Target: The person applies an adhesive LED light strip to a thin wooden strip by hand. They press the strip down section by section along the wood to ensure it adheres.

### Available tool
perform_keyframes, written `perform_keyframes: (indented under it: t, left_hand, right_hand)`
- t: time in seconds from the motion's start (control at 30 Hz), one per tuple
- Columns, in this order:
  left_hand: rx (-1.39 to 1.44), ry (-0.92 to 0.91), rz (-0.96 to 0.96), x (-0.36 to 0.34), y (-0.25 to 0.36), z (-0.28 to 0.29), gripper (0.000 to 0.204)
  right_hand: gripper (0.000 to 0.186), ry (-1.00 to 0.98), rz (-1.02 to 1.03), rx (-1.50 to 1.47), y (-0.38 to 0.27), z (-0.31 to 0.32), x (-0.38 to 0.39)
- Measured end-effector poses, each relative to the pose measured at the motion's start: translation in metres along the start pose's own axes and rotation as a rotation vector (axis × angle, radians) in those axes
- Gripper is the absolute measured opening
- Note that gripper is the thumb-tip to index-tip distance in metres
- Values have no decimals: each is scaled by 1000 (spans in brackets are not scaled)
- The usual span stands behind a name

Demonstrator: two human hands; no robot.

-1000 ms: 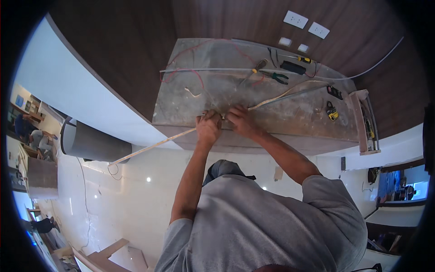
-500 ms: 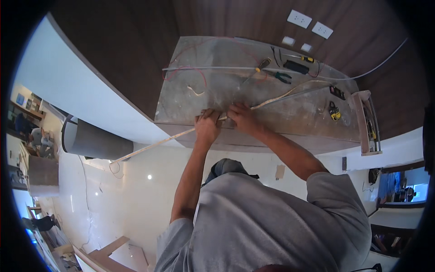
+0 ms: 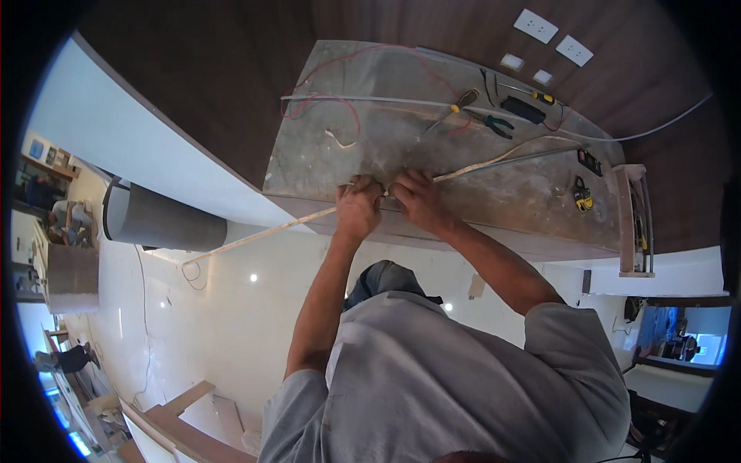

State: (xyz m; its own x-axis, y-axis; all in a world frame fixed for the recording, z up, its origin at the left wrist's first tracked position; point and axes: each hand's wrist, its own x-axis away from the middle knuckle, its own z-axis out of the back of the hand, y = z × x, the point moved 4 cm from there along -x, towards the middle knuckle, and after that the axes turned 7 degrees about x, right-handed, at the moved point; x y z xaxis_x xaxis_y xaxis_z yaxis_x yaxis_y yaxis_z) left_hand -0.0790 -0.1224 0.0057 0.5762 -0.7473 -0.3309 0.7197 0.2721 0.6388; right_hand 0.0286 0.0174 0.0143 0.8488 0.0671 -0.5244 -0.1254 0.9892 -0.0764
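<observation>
We hold a long pale strip [image 3: 262,234] at the near edge of the dusty grey counter [image 3: 401,147], both hands closed around it side by side. Our left hand [image 3: 359,208] is curled into a fist on the strip where it leaves the counter edge; our right hand [image 3: 413,197] grips it just beside, fingers wrapped over and knuckles up, the two hands nearly touching. From our left hand the strip runs out past the counter and slants down to the left over the white floor [image 3: 231,309]. From our right hand it runs on across the counter toward the right, lying flat on the surface and curving gently.

Farther back on the counter lie a loop of red wire [image 3: 340,104], a thin white tube [image 3: 386,100] laid across, a screwdriver with a yellow and black handle [image 3: 463,100], green-handled pliers [image 3: 494,123] and a small yellow and black tool [image 3: 581,194] near the right end. White wall plates [image 3: 554,37] sit on the dark wood panel [image 3: 216,69] behind. A grey cylinder [image 3: 158,220] lies on the floor to the left.
</observation>
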Motion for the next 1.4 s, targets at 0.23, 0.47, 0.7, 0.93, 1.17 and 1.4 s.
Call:
perform_keyframes:
  t: [0.23, 0.47, 0.7, 0.93, 1.17, 1.4]
  left_hand:
    - [4, 43, -48, 6, 1, 11, 13]
    - [-61, 110, -47, 28, -18, 29, 15]
    - [-13, 104, -35, 23, -16, 30, 13]
    - [-71, 58, -54, 19, -14, 29, 17]
    - [39, 56, 0, 12, 8, 9, 27]
    - [14, 98, 25, 4, 8, -7, 25]
  right_hand:
    - [17, -132, 26, 55, -8, 4, -16]
    - [13, -10, 22, -2, -3, 2, -1]
    - [15, 3, 92, -48, -15, -4, -9]
    - [19, -94, 69, 26, -27, 3, -19]
    - [25, -2, 32, -179, 1, 8, -7]
    - [27, 130, -30, -63, 22, 22, 10]
